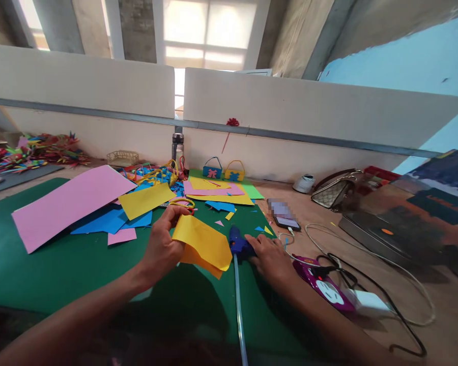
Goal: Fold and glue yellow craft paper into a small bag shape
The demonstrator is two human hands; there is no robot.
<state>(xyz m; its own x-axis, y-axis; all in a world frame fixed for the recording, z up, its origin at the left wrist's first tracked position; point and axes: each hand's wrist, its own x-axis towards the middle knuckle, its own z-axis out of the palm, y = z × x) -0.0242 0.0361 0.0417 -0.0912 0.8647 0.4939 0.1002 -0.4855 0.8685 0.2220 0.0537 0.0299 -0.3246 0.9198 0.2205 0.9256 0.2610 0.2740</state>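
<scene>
At the worktop's [442, 345] near edge, a translucent glue stick [238, 305] trails from a blue glue gun [236, 244]. Right hand [270, 256] touches its handle; whether clamped, cannot tell. Left hand [161, 243] is clamped on folded yellow paper [202, 241], above the green mat [49, 274]. Two miniature paper handbags [212, 173] stand by the far edge.

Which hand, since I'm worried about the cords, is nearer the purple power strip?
The right hand: it is at the blue glue gun, just left of the purple power strip. The left hand is farther left, beyond the glue gun, holding the folded yellow paper.
</scene>
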